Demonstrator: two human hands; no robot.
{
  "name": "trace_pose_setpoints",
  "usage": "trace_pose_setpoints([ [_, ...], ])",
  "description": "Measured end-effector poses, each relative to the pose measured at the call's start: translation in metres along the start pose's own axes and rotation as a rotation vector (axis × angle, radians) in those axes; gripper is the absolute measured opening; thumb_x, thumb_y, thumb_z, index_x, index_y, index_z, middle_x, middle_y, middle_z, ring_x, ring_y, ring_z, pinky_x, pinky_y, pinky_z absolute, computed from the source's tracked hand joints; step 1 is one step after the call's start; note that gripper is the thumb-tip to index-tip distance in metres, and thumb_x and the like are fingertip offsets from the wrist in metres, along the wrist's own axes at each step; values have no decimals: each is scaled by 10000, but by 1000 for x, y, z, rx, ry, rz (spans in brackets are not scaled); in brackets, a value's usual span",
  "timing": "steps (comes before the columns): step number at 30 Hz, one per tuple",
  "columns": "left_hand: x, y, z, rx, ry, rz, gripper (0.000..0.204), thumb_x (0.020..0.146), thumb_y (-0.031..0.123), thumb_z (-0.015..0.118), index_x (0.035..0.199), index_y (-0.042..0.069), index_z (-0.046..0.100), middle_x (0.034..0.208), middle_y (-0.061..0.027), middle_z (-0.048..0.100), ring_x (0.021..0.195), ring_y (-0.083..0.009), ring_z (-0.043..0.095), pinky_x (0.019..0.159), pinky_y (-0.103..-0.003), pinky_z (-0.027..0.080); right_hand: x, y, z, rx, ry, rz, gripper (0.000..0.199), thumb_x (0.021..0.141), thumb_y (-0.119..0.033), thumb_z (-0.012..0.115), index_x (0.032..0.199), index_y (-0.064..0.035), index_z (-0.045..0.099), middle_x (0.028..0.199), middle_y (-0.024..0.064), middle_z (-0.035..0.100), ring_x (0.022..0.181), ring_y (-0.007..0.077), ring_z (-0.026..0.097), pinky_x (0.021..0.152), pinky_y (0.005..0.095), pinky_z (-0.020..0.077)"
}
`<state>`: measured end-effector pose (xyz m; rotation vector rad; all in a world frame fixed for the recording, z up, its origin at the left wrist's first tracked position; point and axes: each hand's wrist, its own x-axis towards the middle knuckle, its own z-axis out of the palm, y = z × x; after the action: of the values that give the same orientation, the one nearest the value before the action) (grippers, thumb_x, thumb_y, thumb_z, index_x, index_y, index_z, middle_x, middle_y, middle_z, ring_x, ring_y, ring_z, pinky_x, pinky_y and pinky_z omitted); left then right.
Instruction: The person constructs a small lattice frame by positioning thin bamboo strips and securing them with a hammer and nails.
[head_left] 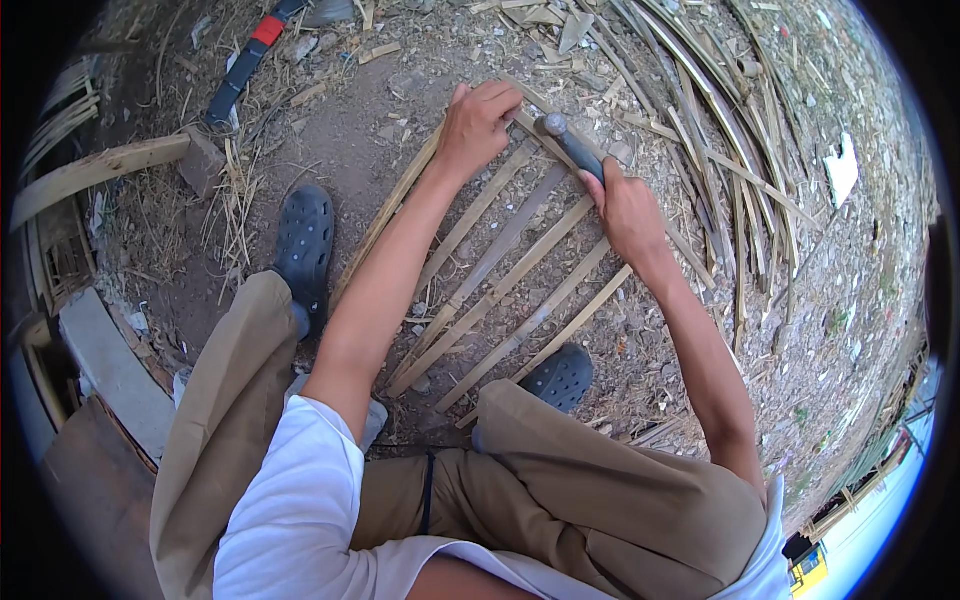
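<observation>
My right hand is wrapped round the dark handle of a hammer. The hammer's metal head lies over the far crosspiece of a frame of bamboo slats. Several long slats run side by side from that crosspiece toward me on the ground. At the frame's far corner my left hand is closed, fingertips pressed together against the slat ends. What those fingertips pinch is too small or hidden to make out.
Long loose bamboo strips lie in a heap at the far right. A dark tool with a red band rests at the far left, beyond a wooden plank. My clogs stand on the littered dirt ground beside the slats.
</observation>
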<state>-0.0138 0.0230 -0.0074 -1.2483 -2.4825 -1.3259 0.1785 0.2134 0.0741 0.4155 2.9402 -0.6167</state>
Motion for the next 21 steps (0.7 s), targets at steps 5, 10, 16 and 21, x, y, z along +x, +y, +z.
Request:
trace_pose_setpoints([
  [5, -2, -3, -2, 17, 5, -4, 203, 812, -93, 634, 927, 74, 610, 884, -43, 633, 877, -267, 642, 797, -390, 360, -4, -7, -12, 60, 44, -15, 413, 1133, -403, 639, 1073, -9, 532, 732, 282, 697, 705, 510, 715, 603, 591, 541],
  [10, 1, -2, 1, -7, 16, 14, 213, 819, -95, 633, 935, 82, 610, 883, -31, 636, 870, -258, 640, 793, -389, 360, -6, 10, 1, -56, -54, 15, 396, 1125, -384, 654, 1076, -11, 530, 740, 280, 699, 700, 511, 711, 608, 590, 539],
  [16, -1, 0, 2, 5, 25, 10, 218, 813, -98, 627, 933, 83, 613, 878, -30, 630, 866, -259, 638, 789, -390, 359, -23, 10, 3, 89, 89, -85, 392, 1118, -384, 663, 1072, -16, 533, 723, 252, 694, 696, 508, 710, 612, 576, 553],
  [21, 0, 1, -1, 39, -48, -27, 206, 830, -95, 636, 947, 74, 617, 908, -31, 650, 944, -256, 666, 813, -399, 369, -11, 3, -4, -46, 19, -108, 397, 1120, -394, 654, 1078, -17, 535, 690, 233, 683, 666, 502, 703, 579, 569, 550],
])
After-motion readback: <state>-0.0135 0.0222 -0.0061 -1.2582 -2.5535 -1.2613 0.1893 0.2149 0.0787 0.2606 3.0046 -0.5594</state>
